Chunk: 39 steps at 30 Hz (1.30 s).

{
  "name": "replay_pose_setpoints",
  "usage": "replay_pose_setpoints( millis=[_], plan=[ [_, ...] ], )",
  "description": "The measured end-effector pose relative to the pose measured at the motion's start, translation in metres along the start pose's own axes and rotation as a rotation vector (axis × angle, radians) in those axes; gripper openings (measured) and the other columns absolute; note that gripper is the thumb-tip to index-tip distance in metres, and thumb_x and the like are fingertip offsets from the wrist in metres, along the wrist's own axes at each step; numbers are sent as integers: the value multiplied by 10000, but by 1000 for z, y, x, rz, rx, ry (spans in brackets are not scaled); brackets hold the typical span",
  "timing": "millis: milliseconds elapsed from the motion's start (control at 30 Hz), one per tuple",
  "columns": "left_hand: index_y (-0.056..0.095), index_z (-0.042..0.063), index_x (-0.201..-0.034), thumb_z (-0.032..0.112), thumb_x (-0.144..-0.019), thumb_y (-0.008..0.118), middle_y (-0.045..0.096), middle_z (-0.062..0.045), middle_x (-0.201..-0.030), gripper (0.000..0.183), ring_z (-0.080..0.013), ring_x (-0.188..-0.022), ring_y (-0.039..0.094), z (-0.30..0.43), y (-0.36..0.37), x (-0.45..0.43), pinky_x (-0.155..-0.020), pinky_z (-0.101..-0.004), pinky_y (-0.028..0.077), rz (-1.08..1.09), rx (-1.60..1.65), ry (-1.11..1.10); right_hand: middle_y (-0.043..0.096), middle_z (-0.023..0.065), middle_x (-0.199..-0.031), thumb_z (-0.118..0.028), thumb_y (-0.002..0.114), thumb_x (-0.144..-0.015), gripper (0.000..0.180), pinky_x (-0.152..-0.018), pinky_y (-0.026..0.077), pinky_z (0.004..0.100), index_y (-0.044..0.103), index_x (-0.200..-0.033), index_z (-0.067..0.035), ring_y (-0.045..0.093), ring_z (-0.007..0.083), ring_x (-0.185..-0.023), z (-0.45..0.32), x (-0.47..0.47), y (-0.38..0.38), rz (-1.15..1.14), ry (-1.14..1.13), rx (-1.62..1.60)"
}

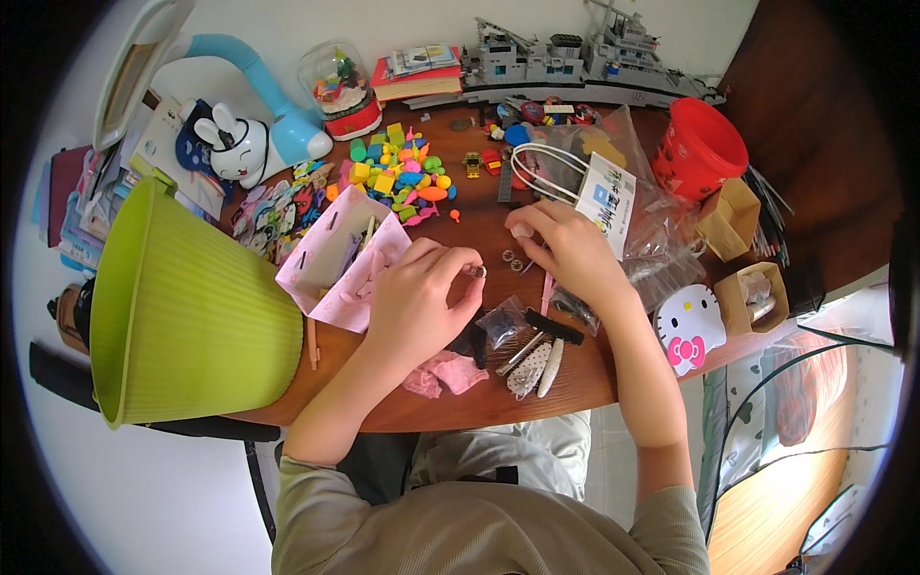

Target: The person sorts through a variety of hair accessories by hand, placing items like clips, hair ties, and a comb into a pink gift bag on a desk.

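My left hand pinches a small round dark-centred piece between thumb and forefinger, above the wooden desk. To its right, my right hand holds a small whitish translucent piece at its fingertips. Several small clear round pieces lie on the desk between the hands. A pink printed paper box with odds and ends inside stands beside my left hand. Below the hands lie a small clear plastic bag, hair clips, a black clip and a crumpled pink cloth.
A green ribbed bin stands at the left, near colourful small toys. Behind are a rabbit desk lamp and a grey brick-built ship. Rightward are clear plastic bags, a red bucket and small brown paper boxes.
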<state>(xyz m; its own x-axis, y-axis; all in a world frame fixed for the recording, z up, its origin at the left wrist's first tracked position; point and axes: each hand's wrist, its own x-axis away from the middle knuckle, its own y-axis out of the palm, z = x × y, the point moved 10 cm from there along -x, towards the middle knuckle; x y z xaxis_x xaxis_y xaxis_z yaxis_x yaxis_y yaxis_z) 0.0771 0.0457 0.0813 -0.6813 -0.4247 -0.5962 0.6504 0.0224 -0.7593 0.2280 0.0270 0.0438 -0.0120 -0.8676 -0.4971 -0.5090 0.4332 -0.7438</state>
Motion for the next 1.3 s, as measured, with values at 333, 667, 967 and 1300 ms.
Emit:
replay_pose_setpoints(
  millis=[333, 667, 967, 1300],
  plan=[
    [669, 83, -941, 45, -731, 756, 685, -33, -820, 230, -215, -767, 639, -3, -44, 6, -637, -335, 514, 143, 117, 24, 667, 98, -944, -116, 645, -902, 171, -754, 524, 368, 632, -1061, -55, 650, 274, -867, 0, -2, 9, -114, 143, -188],
    [682, 85, -907, 51, -710, 793, 690, -49, -827, 228, -253, -762, 628, -24, -93, 6, -668, -366, 511, 299, 33, 6, 672, 52, -982, -78, 652, -930, 161, -782, 529, 282, 641, -1085, -36, 649, 151, -873, -15, -2, 31, -235, 185, -469],
    [701, 81, -832, 58, -671, 821, 668, -27, -814, 202, -231, -755, 606, -50, -122, 14, -668, -352, 480, 420, -69, -94, 661, 38, -1030, 23, 634, -894, 216, -845, 529, 294, 634, -1102, -35, 634, 129, -945, -47, -24, 32, -209, 92, -631],
    [702, 103, -829, 98, -666, 820, 652, -7, -808, 202, -228, -765, 599, -67, -130, 18, -648, -348, 492, 428, -164, -121, 688, 96, -1064, -49, 690, -862, 236, -855, 513, 360, 657, -1096, -43, 648, 257, -981, -114, -80, 19, -87, -143, -463]
  ],
)
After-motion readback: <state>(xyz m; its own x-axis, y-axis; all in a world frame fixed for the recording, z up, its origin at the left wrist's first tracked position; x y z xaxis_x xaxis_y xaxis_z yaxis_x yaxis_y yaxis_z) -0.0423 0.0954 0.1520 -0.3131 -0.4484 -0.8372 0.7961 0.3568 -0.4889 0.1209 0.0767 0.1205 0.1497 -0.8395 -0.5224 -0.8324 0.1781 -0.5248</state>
